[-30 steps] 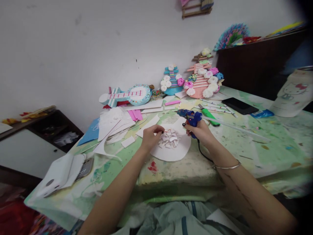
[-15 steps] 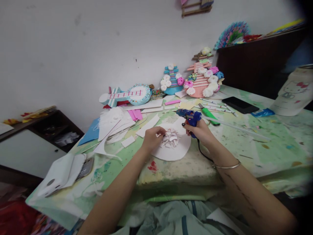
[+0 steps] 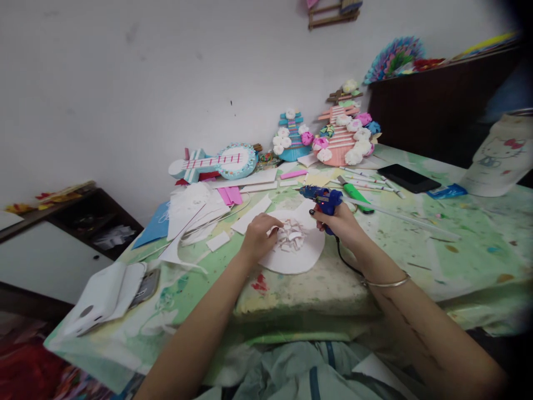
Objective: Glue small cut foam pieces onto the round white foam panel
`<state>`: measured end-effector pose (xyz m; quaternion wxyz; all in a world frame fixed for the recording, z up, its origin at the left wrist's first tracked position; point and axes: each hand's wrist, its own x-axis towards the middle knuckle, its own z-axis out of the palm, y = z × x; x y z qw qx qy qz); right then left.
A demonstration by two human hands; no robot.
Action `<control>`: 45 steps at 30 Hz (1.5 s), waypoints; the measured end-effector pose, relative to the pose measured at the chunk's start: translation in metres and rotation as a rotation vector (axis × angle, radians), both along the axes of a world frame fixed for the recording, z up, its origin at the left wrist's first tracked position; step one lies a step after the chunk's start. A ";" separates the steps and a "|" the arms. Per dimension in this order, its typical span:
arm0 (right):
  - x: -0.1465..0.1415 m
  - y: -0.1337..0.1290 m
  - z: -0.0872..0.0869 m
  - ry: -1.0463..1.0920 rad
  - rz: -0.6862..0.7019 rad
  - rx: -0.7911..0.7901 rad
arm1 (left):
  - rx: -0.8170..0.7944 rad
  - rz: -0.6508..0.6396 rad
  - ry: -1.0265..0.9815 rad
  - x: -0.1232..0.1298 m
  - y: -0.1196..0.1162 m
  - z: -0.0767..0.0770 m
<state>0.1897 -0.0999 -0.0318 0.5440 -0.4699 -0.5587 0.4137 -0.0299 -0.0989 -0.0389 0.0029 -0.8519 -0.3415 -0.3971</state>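
Your left forearm reaches in from the near left, and your left hand [image 3: 259,234] bends over the left side of a pile of white scraps [image 3: 290,238], thumb and fingers close together; you can't tell from here whether they pinch a piece. Your right forearm comes in from the near right, a bracelet [image 3: 387,283] at the wrist, and your right hand [image 3: 339,223] is wrapped around the grip of one blue glue gun [image 3: 322,195], its nozzle pointing left. One clear stick [image 3: 410,219] runs out to the right behind it. The scraps, too jumbled to count, lie on one white round board [image 3: 297,264] at the near middle of the desk [image 3: 470,250], between your hands. Along the far side you have three instrument-shaped crafts: one blue-and-white [image 3: 220,164], one blue [image 3: 293,139] and one pink [image 3: 341,136]. One green cutter [image 3: 355,195], one black phone [image 3: 409,178] and one white cup [image 3: 497,158] sit to the right. The desk's cover is green and paint-stained; a pale wall [image 3: 104,83] rises beyond, with a cabinet [image 3: 54,258] at left.
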 end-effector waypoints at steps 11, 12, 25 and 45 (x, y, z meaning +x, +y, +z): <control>0.000 -0.001 0.001 0.010 0.003 -0.018 | 0.028 -0.008 0.161 -0.002 0.001 -0.001; 0.000 -0.001 0.001 0.013 0.003 -0.018 | 0.025 -0.001 0.173 -0.002 0.001 0.000; 0.001 0.002 -0.002 0.025 0.020 -0.010 | 0.079 0.021 0.215 -0.003 -0.003 0.002; -0.002 -0.003 0.003 0.030 -0.002 -0.042 | -0.172 -0.039 0.200 -0.007 -0.002 0.009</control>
